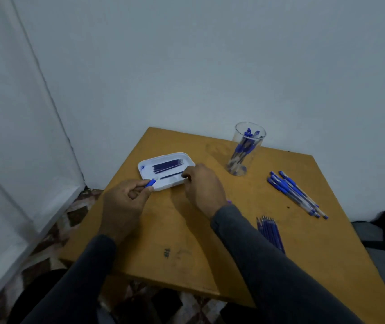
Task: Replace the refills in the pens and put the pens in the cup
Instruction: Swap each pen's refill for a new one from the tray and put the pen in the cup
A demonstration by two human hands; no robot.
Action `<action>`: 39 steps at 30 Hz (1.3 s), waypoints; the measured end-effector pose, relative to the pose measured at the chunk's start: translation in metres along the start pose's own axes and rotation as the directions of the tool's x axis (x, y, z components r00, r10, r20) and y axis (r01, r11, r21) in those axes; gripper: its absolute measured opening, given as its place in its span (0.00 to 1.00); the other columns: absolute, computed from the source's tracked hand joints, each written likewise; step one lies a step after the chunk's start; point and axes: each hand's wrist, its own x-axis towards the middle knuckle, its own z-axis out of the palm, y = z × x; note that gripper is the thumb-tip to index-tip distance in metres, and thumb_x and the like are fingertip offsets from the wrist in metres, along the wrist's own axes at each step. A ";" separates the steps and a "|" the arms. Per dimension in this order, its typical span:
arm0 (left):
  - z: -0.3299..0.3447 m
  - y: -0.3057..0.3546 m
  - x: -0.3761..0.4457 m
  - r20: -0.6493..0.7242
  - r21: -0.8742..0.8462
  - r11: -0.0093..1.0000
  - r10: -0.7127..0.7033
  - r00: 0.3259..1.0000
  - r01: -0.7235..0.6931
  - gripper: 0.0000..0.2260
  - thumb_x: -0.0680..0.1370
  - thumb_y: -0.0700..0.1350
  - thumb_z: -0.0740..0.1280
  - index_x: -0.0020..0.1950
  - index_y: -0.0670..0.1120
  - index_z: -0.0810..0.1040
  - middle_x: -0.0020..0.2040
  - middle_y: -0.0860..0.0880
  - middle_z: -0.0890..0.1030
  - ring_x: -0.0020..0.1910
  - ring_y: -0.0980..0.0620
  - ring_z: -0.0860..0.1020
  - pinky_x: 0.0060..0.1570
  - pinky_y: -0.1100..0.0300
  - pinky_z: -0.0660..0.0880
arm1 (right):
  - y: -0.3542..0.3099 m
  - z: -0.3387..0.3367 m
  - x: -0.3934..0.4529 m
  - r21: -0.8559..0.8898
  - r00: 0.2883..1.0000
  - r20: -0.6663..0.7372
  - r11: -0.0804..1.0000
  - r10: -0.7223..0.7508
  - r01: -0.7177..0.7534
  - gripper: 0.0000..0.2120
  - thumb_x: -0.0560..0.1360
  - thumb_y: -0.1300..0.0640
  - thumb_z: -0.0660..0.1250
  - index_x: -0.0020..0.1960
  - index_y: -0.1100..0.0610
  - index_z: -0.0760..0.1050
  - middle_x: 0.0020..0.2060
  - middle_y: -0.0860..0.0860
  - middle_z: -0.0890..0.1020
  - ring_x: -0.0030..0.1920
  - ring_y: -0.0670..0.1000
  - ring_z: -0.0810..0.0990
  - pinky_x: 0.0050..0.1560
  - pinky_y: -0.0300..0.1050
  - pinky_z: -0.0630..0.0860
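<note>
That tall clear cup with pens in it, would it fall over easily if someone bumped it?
Probably yes. The cup is tall and narrow, and its pens lean to one side, so a knock near the rim could tip it. It looks like light, clear plastic, so on the smooth table it might slide first.

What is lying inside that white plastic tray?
Inside the white plastic tray lies a bundle of dark blue refills, with one single refill beside it. The right hand covers the tray's right edge, hiding whatever lies there.

Right hand [202, 187] fingertips hidden over the tray [163, 157] edge, most of the pen [150, 182] buried in the left hand [126, 199], table [327, 265] corner cut off lower right
</note>
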 end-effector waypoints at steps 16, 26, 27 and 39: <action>-0.021 -0.037 0.012 -0.048 0.126 0.987 -0.097 0.994 0.102 0.10 0.79 0.46 0.72 0.59 0.48 0.84 0.41 0.58 0.80 0.39 0.59 0.77 0.39 0.69 0.71 | -0.032 0.042 0.088 -0.192 0.934 0.323 0.955 -0.154 0.224 0.10 0.81 0.60 0.64 0.59 0.57 0.81 0.57 0.56 0.82 0.55 0.55 0.81 0.57 0.46 0.77; -0.010 -0.022 0.007 -0.027 0.146 0.989 0.001 1.000 0.003 0.11 0.78 0.45 0.72 0.60 0.46 0.84 0.44 0.57 0.81 0.40 0.63 0.77 0.37 0.74 0.71 | -0.019 0.005 0.059 -0.078 0.963 0.096 0.962 -0.252 0.260 0.04 0.83 0.59 0.63 0.56 0.54 0.74 0.46 0.48 0.75 0.51 0.51 0.71 0.49 0.56 0.78; -0.006 -0.019 0.005 -0.024 0.144 0.989 0.034 0.999 -0.030 0.11 0.78 0.45 0.72 0.60 0.45 0.84 0.44 0.55 0.82 0.40 0.64 0.78 0.38 0.74 0.72 | -0.016 -0.001 0.052 -0.040 0.967 0.064 0.968 -0.245 0.248 0.04 0.83 0.58 0.64 0.56 0.54 0.74 0.45 0.48 0.74 0.49 0.51 0.71 0.47 0.55 0.78; 0.067 0.030 -0.028 0.164 -0.087 0.996 0.043 0.986 -0.029 0.09 0.77 0.48 0.73 0.57 0.53 0.85 0.43 0.59 0.84 0.40 0.58 0.80 0.39 0.65 0.76 | 0.061 -0.046 -0.055 0.789 0.992 0.095 0.601 0.086 -0.128 0.12 0.78 0.69 0.65 0.51 0.57 0.85 0.42 0.56 0.88 0.39 0.50 0.83 0.46 0.44 0.81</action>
